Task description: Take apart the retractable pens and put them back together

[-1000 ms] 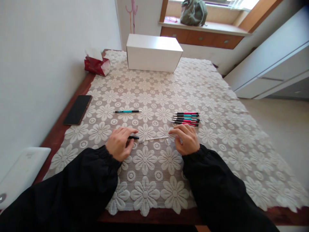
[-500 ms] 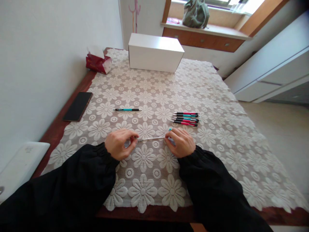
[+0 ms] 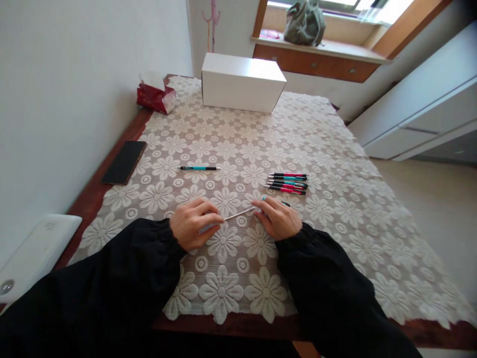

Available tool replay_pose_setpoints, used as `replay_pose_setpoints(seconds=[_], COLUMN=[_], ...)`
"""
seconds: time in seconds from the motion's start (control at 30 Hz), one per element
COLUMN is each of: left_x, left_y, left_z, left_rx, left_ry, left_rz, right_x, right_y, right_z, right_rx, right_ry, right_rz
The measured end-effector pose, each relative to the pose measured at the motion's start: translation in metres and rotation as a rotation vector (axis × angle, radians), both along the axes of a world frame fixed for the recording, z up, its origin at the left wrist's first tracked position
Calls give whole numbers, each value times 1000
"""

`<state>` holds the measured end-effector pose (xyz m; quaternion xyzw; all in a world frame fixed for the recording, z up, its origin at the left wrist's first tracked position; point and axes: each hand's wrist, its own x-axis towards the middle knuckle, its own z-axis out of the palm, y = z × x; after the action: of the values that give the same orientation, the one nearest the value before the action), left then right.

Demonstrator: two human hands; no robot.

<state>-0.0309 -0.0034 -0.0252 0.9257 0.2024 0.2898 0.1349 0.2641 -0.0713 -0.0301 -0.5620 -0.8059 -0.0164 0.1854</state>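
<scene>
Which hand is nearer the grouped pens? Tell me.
Right: the right hand is just on the near side of the grouped pens; the left hand is farther off, to their near left.

dressed in black, with loose sleeves (image 3: 122, 273) behind the bare left hand (image 3: 196, 223) and bare right hand (image 3: 278, 220); gathered into ruched cuffs (image 3: 172, 238) just behind each hand, puffed and creased farther back.

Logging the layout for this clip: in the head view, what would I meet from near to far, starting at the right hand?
Bare right hand → group of slim red, teal and black pens → lone slim teal-and-black pen → long white rectangular box → olive-grey fabric bag.
</scene>
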Motion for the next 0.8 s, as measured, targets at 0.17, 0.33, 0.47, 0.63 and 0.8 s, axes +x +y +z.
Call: replay_pose_setpoints(seconds=[0.17,0.33,0.47,0.63,0.8], left_x=[0,0,1,1,1], left_y=[2,2,1,0,0], left_z=[-4,-4,0,2,3], left_rx=[16,26,3,-12,-32], left_ry=[44,21,31,40,11], left_rz=[131,135,159,165,145], right_x=[-4,-4,-1,12,17], right_y=[1,2,2,2,4], right_z=[-2,-5,-3,1,5], right_rx=[-21,-23,-56,-170,-156], right_ry=[23,56,83,86,89], right_rz=[-25,-97,-113,-58,-33])
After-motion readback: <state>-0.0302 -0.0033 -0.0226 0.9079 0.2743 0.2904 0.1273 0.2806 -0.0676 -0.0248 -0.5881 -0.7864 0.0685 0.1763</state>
